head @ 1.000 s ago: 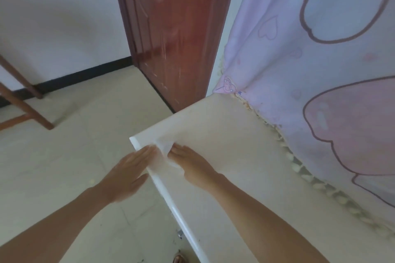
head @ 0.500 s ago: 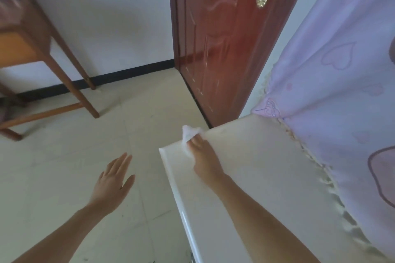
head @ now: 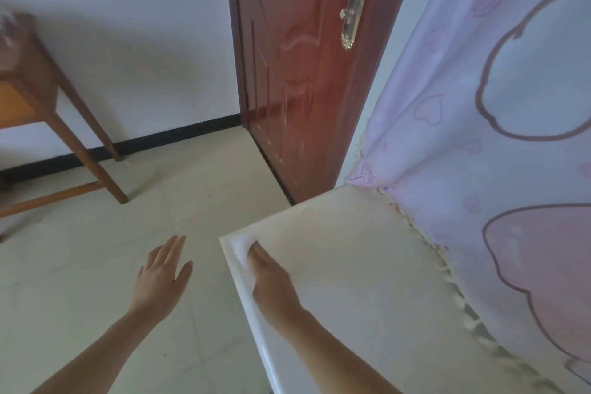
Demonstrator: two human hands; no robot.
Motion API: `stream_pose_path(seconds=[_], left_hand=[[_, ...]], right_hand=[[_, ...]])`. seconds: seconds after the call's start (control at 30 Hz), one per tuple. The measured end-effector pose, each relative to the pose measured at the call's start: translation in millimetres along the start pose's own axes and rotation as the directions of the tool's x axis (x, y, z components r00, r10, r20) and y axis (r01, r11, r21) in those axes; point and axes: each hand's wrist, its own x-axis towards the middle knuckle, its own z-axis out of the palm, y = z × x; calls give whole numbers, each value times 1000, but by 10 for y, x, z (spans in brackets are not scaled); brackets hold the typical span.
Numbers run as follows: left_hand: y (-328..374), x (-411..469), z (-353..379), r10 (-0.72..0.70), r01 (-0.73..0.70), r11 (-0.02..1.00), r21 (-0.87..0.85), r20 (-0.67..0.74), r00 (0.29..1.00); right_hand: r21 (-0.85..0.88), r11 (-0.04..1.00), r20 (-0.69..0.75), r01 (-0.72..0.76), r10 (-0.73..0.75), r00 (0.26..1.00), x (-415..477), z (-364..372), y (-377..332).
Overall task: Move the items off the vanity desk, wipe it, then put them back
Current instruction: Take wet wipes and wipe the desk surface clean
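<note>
The cream vanity desk top (head: pixel 351 265) fills the lower right, with nothing standing on it. My right hand (head: pixel 271 281) lies flat near the desk's front left corner and presses a white tissue (head: pixel 239 249) onto the surface; most of the tissue is hidden under the fingers. My left hand (head: pixel 161 275) hovers over the floor to the left of the desk, fingers straight, holding nothing.
A pink and lilac cartoon cloth (head: pixel 495 137) hangs along the desk's right side, its tassels on the top. A red-brown door (head: pixel 303 73) stands behind the desk corner. A wooden table (head: pixel 38 99) is at the far left on the tiled floor (head: pixel 96 249).
My right hand has slid the tissue from the far edge back toward the front left corner. My left hand, earlier beside the tissue at the desk edge, has drawn away over the floor.
</note>
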Motion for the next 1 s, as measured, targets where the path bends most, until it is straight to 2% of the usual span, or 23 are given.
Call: stream_pose_path(seconds=[0.03, 0.1, 0.13, 0.23, 0.3, 0.37, 0.47, 0.53, 0.67, 0.77, 0.83, 0.9, 1.0], left_hand=[[39, 3, 1, 8, -8, 1000, -5, 3, 1000], [112, 0, 27, 39, -39, 999, 6, 20, 999], [151, 1, 42, 63, -64, 998, 18, 29, 998], [283, 83, 75, 122, -125, 991, 52, 63, 991], [388, 163, 122, 158, -169, 980, 104, 103, 982], [455, 197, 182, 176, -199, 967, 156, 148, 973], [445, 169, 230, 143, -167, 974, 153, 161, 977], [386, 134, 219, 113, -129, 985, 117, 137, 984], [306, 78, 174, 81, -93, 991, 98, 119, 990], [369, 54, 169, 111, -120, 989, 82, 104, 988], [463, 57, 191, 160, -168, 983, 69, 104, 982], [575, 61, 220, 216, -226, 972, 71, 122, 969], [729, 37, 284, 293, -312, 945, 99, 172, 941]], right_hand=[[68, 995, -91, -78, 84, 992, 74, -172, 108], [191, 966, -286, -172, 222, 932, 187, -502, 391], [204, 955, -323, -217, 275, 906, 219, -663, 561], [-14, 922, -272, -387, 369, 889, 239, -1045, 1136], [-110, 895, -271, -433, 392, 879, 219, -1134, 1370], [-166, 870, -193, -464, 433, 881, 291, -1034, 1442], [-416, 830, -147, -371, 341, 929, 509, -744, 1246], [-409, 863, -21, -298, 317, 948, 552, -500, 950], [-362, 932, 147, -8, 66, 987, 330, -6, 425], [-363, 932, 176, 14, 53, 983, 260, 27, 383], [-351, 933, 103, -81, 124, 987, 260, -73, 466], [-318, 914, -43, -251, 251, 967, 187, -213, 649], [-295, 821, -225, -488, 437, 871, -228, -489, 1017]])
